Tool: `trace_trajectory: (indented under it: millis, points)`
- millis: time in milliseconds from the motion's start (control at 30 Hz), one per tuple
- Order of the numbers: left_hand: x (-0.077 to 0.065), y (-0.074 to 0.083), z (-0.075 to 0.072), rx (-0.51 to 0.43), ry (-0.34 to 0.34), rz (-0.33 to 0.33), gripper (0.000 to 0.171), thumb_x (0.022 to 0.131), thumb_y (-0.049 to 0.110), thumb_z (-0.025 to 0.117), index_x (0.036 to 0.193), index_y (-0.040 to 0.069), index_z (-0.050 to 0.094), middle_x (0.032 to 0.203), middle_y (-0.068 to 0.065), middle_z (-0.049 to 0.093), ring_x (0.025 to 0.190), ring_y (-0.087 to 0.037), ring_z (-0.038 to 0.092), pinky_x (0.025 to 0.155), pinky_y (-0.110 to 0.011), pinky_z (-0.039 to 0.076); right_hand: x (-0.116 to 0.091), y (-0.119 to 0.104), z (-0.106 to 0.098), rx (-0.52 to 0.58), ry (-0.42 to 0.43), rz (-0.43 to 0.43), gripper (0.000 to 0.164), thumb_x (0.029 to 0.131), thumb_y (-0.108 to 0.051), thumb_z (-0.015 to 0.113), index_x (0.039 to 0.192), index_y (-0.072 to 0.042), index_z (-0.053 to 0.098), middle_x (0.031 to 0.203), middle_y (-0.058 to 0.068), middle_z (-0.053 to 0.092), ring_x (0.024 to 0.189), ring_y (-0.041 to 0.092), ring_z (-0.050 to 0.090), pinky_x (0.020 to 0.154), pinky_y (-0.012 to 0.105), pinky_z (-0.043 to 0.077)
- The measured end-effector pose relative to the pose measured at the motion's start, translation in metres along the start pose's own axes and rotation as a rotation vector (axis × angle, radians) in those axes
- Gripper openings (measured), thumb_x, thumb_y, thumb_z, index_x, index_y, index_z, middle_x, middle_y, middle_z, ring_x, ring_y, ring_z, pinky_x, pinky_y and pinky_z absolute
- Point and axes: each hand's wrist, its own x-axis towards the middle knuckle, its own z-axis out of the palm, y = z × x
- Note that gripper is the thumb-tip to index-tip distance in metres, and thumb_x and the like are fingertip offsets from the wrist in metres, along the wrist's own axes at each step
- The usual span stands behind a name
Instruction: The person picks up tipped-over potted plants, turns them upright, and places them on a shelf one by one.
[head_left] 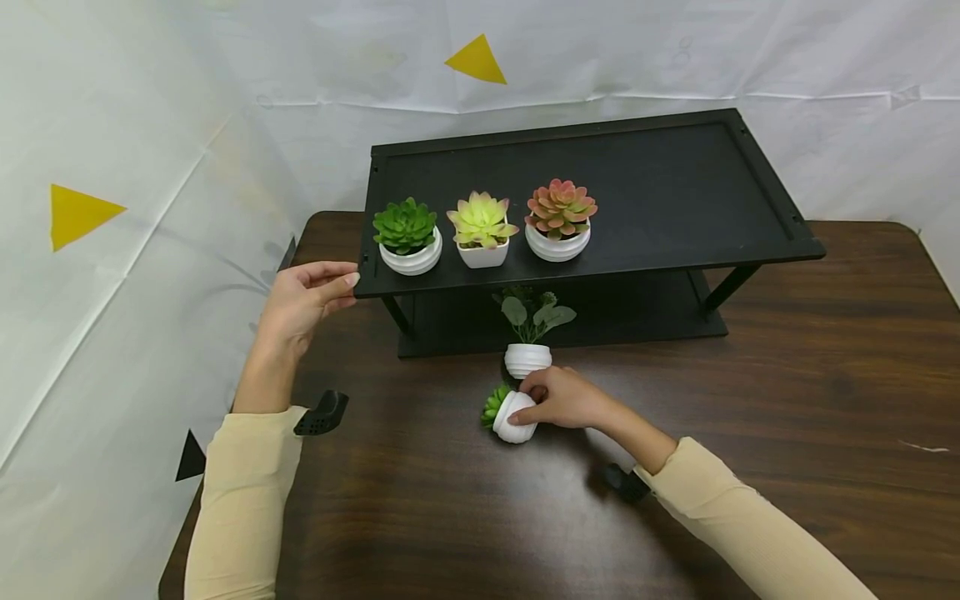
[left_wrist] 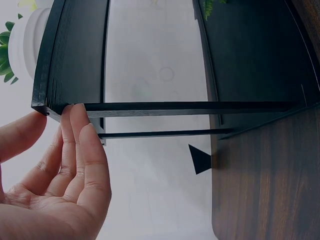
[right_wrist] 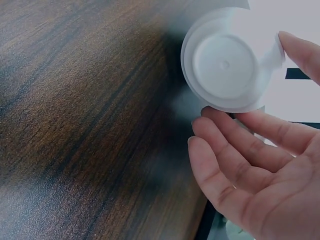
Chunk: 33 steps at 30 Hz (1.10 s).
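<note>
My left hand [head_left: 300,302] pinches the front left corner of the black two-tier shelf's top board [head_left: 675,196]. The left wrist view shows the thumb on one side of the board edge and the fingertips [left_wrist: 79,112] on the other. In my right hand [head_left: 566,398] is a small potted green succulent [head_left: 517,417], gripped by its white round pot between thumb and fingers. It is tipped so the leaves point left, and the pot's underside [right_wrist: 225,65] faces the right wrist camera. Right behind it stands a potted leafy plant [head_left: 528,360] in front of the shelf.
Along the top board's left half stand a dark green succulent [head_left: 408,237], a yellow-green succulent [head_left: 482,229] in a square pot, and a reddish succulent [head_left: 560,221]. Under it lies the lower board [head_left: 630,308]. Everything is on a brown wooden table [head_left: 840,375] against white-covered walls.
</note>
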Motion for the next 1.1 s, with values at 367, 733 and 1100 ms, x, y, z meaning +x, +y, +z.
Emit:
trace_trajectory:
  millis: [367,733,1100]
  points:
    - [0.0,-0.001,0.0,-0.003,-0.006,-0.002,0.036,0.085,0.006,0.064,0.113,-0.014,0.053,0.089,-0.002,0.058,0.068,-0.01,0.058,0.068,-0.018,0.052,0.001,0.003,-0.002,0.063,-0.083,-0.004,0.043,0.073,-0.02,0.075,0.106,0.004,0.061,0.084,0.004,0.063,0.074,0.014,0.058,0.065,0.025,0.047]
    - [0.001,-0.001,0.0,-0.013,-0.005,-0.009,0.035,0.085,0.006,0.064,0.112,-0.013,0.054,0.09,-0.002,0.058,0.067,-0.009,0.058,0.068,-0.019,0.052,0.0,0.008,-0.004,0.088,-0.123,-0.016,0.043,0.072,-0.015,0.077,0.106,0.005,0.059,0.087,0.005,0.062,0.073,0.013,0.056,0.064,0.024,0.046]
    - [0.0,-0.001,0.0,-0.003,0.0,-0.006,0.035,0.086,0.005,0.063,0.113,-0.014,0.053,0.09,-0.002,0.058,0.068,-0.009,0.058,0.068,-0.019,0.052,-0.006,0.015,-0.012,0.075,-0.082,-0.011,0.044,0.069,-0.013,0.079,0.105,0.003,0.058,0.088,0.006,0.061,0.076,0.018,0.056,0.066,0.027,0.046]
